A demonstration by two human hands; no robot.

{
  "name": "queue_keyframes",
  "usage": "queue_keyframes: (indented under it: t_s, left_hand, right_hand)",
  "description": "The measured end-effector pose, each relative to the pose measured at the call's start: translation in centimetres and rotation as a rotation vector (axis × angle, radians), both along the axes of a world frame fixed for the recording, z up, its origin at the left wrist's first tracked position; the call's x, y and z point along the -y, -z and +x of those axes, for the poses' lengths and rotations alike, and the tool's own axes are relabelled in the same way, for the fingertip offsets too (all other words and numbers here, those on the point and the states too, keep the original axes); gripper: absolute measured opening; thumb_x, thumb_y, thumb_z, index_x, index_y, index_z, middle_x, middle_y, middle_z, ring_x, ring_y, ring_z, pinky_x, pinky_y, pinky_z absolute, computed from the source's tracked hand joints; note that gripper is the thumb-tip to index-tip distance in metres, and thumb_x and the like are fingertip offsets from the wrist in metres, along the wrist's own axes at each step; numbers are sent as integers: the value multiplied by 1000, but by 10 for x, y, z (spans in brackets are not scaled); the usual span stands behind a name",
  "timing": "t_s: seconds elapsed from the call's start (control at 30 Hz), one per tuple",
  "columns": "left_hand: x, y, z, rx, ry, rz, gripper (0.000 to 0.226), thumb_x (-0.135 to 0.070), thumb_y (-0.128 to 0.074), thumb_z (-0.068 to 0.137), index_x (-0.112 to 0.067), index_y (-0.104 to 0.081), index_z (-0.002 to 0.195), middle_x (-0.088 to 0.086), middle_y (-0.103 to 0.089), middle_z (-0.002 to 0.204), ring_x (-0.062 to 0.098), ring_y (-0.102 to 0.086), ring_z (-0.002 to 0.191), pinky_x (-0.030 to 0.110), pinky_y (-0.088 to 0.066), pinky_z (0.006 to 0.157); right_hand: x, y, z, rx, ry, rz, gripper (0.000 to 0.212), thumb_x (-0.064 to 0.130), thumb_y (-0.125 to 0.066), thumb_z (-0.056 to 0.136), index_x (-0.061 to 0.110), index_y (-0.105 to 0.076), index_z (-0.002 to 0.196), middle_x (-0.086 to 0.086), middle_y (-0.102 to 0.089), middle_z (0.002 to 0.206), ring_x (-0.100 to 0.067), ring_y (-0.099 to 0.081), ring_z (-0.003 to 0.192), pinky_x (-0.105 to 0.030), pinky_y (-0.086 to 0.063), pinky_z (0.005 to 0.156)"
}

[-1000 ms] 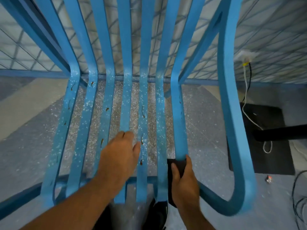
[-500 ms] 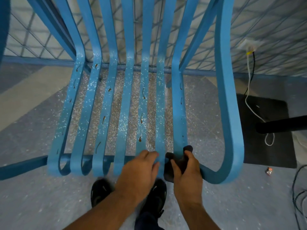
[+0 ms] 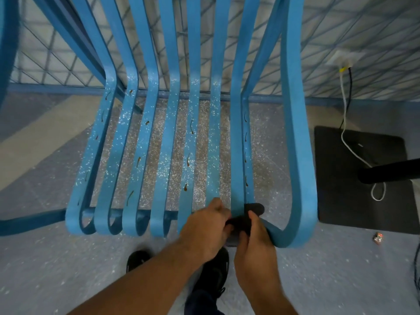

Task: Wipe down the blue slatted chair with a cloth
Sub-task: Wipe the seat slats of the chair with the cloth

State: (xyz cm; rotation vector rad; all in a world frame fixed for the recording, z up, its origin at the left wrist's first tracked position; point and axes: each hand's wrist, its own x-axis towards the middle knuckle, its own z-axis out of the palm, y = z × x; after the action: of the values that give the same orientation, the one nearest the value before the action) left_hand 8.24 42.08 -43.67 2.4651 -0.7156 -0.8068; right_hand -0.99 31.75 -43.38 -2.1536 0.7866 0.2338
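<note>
Left grip (image 3: 204, 228) and right grip (image 3: 252, 244) both pinch the cloth (image 3: 241, 223).
It wraps one slat's (image 3: 238, 169) front end on the chair (image 3: 300, 155); next, I guess, rub along a dusty slat.

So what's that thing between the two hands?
The dark cloth, wrapped round a blue slat, lies between the left hand and right hand; the head view shows it.

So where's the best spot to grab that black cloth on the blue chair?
Probably its two loose ends, from the front. The black cloth wraps the thin blue slat by its front curl, an end poking out each side, so the left hand and right hand can each pinch one.
</note>
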Motion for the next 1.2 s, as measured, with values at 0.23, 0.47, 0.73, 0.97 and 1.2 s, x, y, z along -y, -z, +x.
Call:
queue_keyframes:
  t_s: [0.23, 0.47, 0.73, 0.97, 1.2]
  left_hand:
    - [-38, -32, -32, -454, 165, 15, 11, -43, -54, 92, -33, -52, 89, -10, -57, 83, 7, -56, 74, 25, -44, 65]
    - [-69, -42, -12, -233, 147, 61, 11, -40, -53, 93, -29, -55, 93, -8, -59, 85, 11, -57, 79, 31, -49, 71]
    - [-71, -12, 48, 46, -310, -58, 13, -30, -56, 95, -21, -60, 103, -4, -62, 89, 14, -58, 76, 30, -47, 67]
    - [-110, -10, 45, 135, -407, -33, 21, -29, -56, 95, -18, -61, 111, 0, -67, 93, 19, -61, 79, 35, -52, 72]
    - [-120, -12, 59, 178, -490, -63, 30, -32, -53, 96, -17, -58, 121, 2, -68, 97, 19, -60, 78, 32, -50, 71]
  right_hand:
    - [-17, -7, -62, 139, -161, -318, 44, 22, -69, 84, 24, -49, 124, -11, -74, 93, -20, -72, 66, -24, -54, 60]
    - [-59, -28, -46, -22, -94, -272, 101, 14, -92, 62, 29, -35, 144, -10, -71, 109, -16, -71, 87, -24, -54, 74]
    - [-80, 9, 55, -62, 12, -132, 80, 31, -51, 98, 13, 1, 155, -10, -15, 161, -25, -21, 146, -33, -24, 116]
    - [-77, 23, 72, -225, -47, -217, 81, 31, -46, 99, 14, 11, 154, -11, -20, 158, -31, -36, 137, -44, -38, 110]
    - [-70, 31, 89, -255, 146, -155, 56, 54, -47, 95, 15, -38, 134, -7, -60, 121, -27, -60, 109, -38, -51, 87]
